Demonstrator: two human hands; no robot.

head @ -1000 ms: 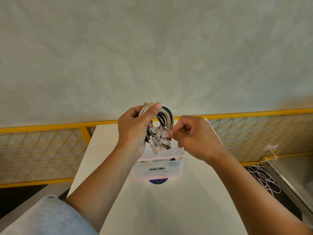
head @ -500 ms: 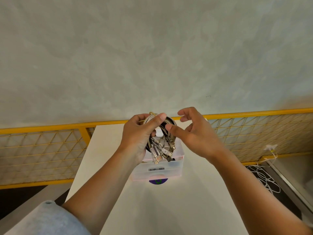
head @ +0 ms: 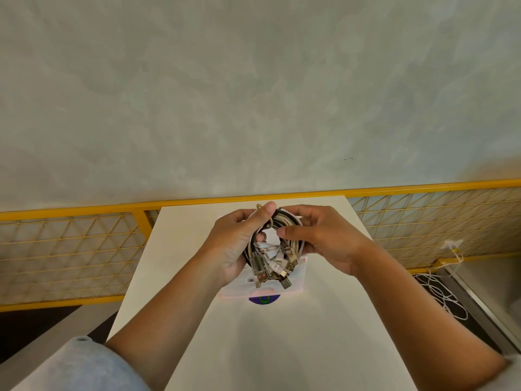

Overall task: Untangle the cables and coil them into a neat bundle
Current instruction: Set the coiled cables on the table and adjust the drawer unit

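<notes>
One grey wall (head: 253,94) fills the top. Below it runs one yellow fence (head: 70,249) with wire squares. One white table (head: 282,348) comes out from the fence toward the person.

Two hands are up over the far part of the table. The left hand (head: 231,249) grips the left side of the cables (head: 284,220). Its fingers (head: 260,237) curl round them and the thumb lies over the top. The right hand (head: 327,241) pinches the right side between thumb and fingers.

The cables are one round ring, white, black and tan, held in the air between both hands. How many cables there are I cannot tell.

One loose white cord (head: 439,294) lies on the floor (head: 423,309) to the right.

One see-through box (head: 299,280) with pink edges sits on the table, under the ring.

A bunch of plugs (head: 275,268) hangs from the ring over the box. One plug has two red dots.

One round purple sticker (head: 263,299) with a green curved mark peeks out by the box.
</notes>
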